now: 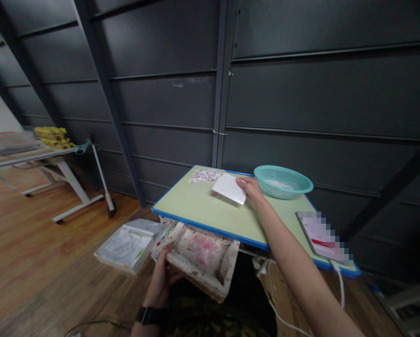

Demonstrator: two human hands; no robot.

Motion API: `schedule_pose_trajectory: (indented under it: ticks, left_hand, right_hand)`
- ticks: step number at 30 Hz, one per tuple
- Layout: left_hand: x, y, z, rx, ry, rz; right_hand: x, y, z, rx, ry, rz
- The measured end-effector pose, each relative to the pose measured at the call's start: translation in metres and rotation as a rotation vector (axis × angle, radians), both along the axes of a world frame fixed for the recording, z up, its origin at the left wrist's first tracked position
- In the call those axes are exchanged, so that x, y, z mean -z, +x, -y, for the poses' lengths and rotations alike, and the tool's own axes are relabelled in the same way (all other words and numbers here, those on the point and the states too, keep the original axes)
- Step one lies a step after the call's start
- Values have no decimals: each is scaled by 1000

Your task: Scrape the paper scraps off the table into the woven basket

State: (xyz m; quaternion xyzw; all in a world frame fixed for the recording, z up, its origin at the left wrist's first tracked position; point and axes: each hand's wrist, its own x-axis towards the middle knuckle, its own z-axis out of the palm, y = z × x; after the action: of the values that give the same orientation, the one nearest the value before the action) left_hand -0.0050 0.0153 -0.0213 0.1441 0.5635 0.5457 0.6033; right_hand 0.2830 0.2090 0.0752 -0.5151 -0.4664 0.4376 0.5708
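Note:
My left hand (pixel 163 271), a dark band at its wrist, grips the left edge of a cloth-lined wicker basket (pixel 227 276) at my lap. Its pale patterned lining holds something pinkish and clear, like plastic film (pixel 203 248). The basket sits tilted, partly under the front edge of the table (pixel 188 206). Over the tabletop, my right hand (pixel 250 186) pinches the right edge of a flat white box (pixel 230 187). Whether that box touches the table I cannot tell. Just behind it lies a pile of small white-and-red pieces (pixel 205 176).
A turquoise plastic basket (pixel 283 192) with white pieces inside stands at the back right. A tablet (pixel 322 238) with a cable lies on the right edge. On the floor at left is an open white box (pixel 125 248). Another table (pixel 27 157) bears yellow objects. A dark panelled wall (pixel 167 103) rises behind.

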Motion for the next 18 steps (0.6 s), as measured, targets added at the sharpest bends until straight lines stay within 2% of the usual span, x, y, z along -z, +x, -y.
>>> schedule_pose_trajectory:
  ticks: [2, 7, 10, 13, 15, 18]
  left_hand:
    - [0, 0, 0, 8, -6, -10]
    - [-1, 1, 0, 9, -1, -12]
    - [-2, 1, 1, 0, -11, 2]
    - [-2, 1, 1, 5, -5, -4]
    - [-1, 1, 0, 10, -4, -18]
    - [3, 0, 0, 9, -8, -5]
  right_hand:
    - [-1, 2, 2, -68, -16, 12]
    - [-1, -7, 16, -416, -53, 203]
    - [0, -11, 17, -454, -43, 250]
    - [1, -5, 9, -273, 1, 202]
    - [1, 4, 2, -22, 73, 237]
    - [4, 17, -7, 325, 153, 469]
